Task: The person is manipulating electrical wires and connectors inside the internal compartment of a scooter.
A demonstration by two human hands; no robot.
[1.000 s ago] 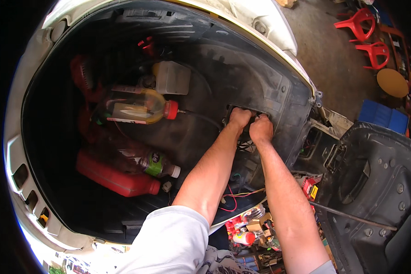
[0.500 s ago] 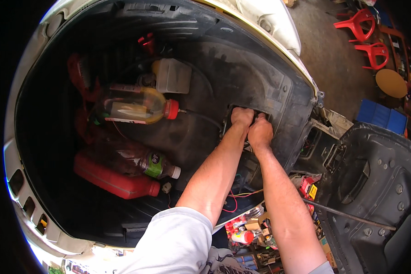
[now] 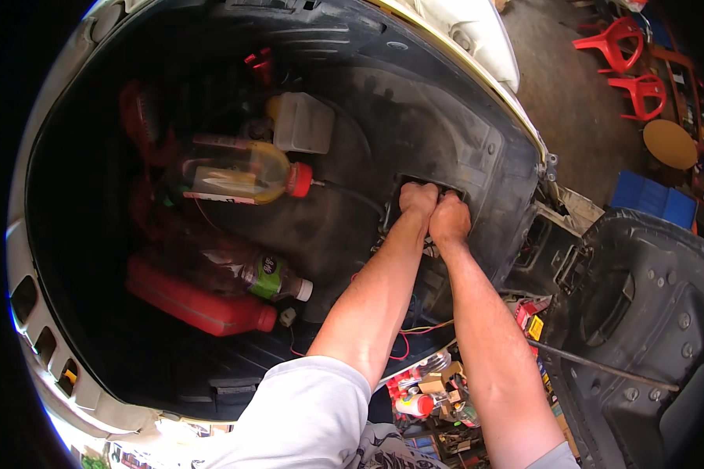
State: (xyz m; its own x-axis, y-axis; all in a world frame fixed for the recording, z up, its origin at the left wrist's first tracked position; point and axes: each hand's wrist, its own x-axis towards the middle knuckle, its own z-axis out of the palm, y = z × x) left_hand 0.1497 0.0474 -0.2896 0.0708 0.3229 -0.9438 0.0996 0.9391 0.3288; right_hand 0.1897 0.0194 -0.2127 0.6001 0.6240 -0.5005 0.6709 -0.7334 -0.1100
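Observation:
Both hands are together at a rectangular opening (image 3: 405,179) in the floor of a deep black plastic compartment (image 3: 368,94). My left hand (image 3: 419,198) is curled with its fingertips down inside the opening. Right beside it, touching or nearly so, my right hand (image 3: 450,218) is also curled. Whatever the fingers grip is hidden beneath the knuckles. A thin dark hose (image 3: 352,195) runs from the red cap of a clear bottle of yellowish liquid (image 3: 242,173) toward the opening. Some small metal parts show beneath my wrists.
Left of my arms lie a red jug (image 3: 199,301), a clear bottle with a green label (image 3: 267,277) and a translucent square container (image 3: 303,123). Thin wires (image 3: 403,344) cross the near edge. A dark molded seat underside (image 3: 641,313) and red chairs (image 3: 612,45) stand right.
My right hand has shifted slightly and its fingers now sit lower, closer against my left hand. Both hands stay at the opening. The view has moved a little.

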